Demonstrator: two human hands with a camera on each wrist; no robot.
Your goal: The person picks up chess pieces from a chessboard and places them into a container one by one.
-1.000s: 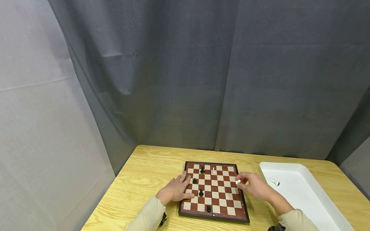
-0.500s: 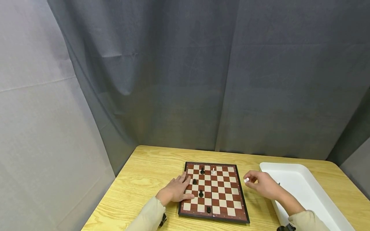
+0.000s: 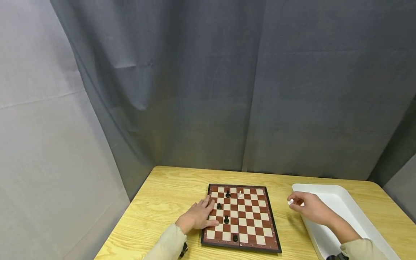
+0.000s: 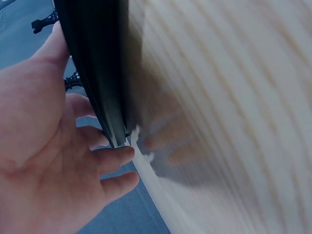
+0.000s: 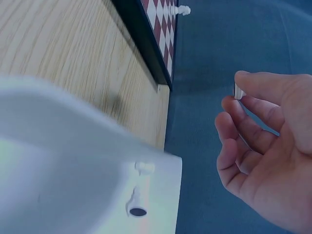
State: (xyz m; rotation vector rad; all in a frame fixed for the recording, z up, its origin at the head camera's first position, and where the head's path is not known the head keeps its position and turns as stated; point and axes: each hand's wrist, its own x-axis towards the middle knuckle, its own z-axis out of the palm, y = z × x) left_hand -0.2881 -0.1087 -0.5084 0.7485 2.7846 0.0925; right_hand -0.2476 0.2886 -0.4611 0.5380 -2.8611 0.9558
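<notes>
My left hand (image 3: 196, 216) rests on the left edge of the chessboard (image 3: 256, 221), fingers spread and fairly straight, the thumb lying over the border squares. Between thumb and fingertips, my right hand (image 3: 313, 209) pinches a white chess piece (image 3: 290, 202), dark base visible in the right wrist view. That hand hovers off the table by the left rim of the white tray (image 3: 339, 189). Several black chess pieces (image 3: 226, 219) stand on the board's left half. One white chess piece (image 3: 240, 194) stands near the board's far edge, right of the fold.
Inside the tray another white chess piece (image 5: 136, 204) lies on its side, seen in the right wrist view. A strip of wooden table (image 3: 279, 195) separates board and tray. Grey curtains (image 3: 201, 108) hang behind the table.
The right hand has carried the pinched white piece rightward, from over the board's right edge to the tray's left rim. The left hand has stayed at the board's left edge.
</notes>
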